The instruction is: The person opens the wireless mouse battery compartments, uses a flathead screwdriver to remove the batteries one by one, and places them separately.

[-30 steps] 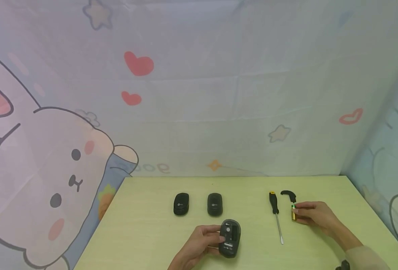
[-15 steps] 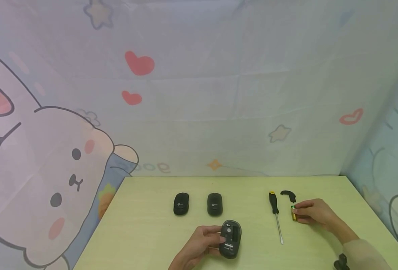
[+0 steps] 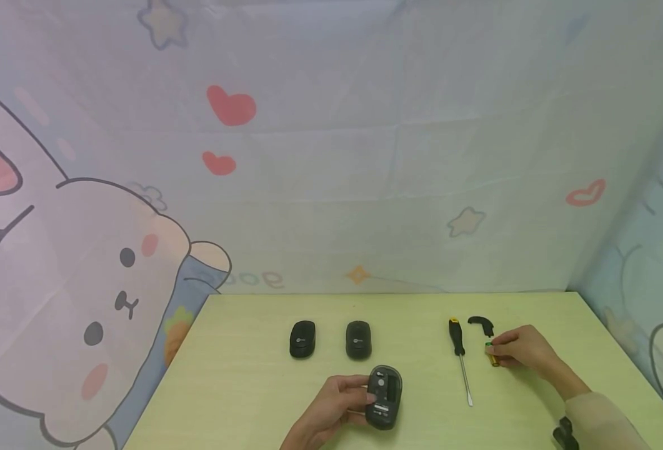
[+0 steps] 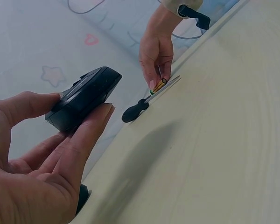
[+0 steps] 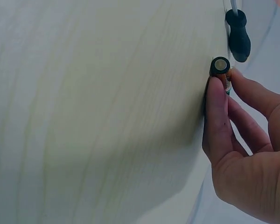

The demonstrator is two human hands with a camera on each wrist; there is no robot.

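Observation:
My left hand [image 3: 337, 406] holds a black computer mouse [image 3: 384, 400] with its underside up and its battery bay uncovered. In the left wrist view the mouse [image 4: 86, 98] is gripped between thumb and fingers, raised over the table. On the right, my right hand [image 3: 525, 351] pinches a green and gold battery [image 3: 492, 355] close over the table. Seen from the right wrist, one flat end of the battery [image 5: 220, 65] faces the camera. Just beyond that hand lies a small curved black cover [image 3: 482, 324].
A screwdriver [image 3: 458, 350] with a black handle lies between the hands, its tip toward the near edge. Two more black mice, one at left [image 3: 302, 339] and another mouse [image 3: 358, 340] beside it, rest farther back. A printed cloth [image 3: 331, 156] hangs behind the table [image 3: 241, 387].
My right hand has shifted slightly away from me, and the battery in its fingers has tilted from upright to slanted. The left hand and its mouse have hardly moved.

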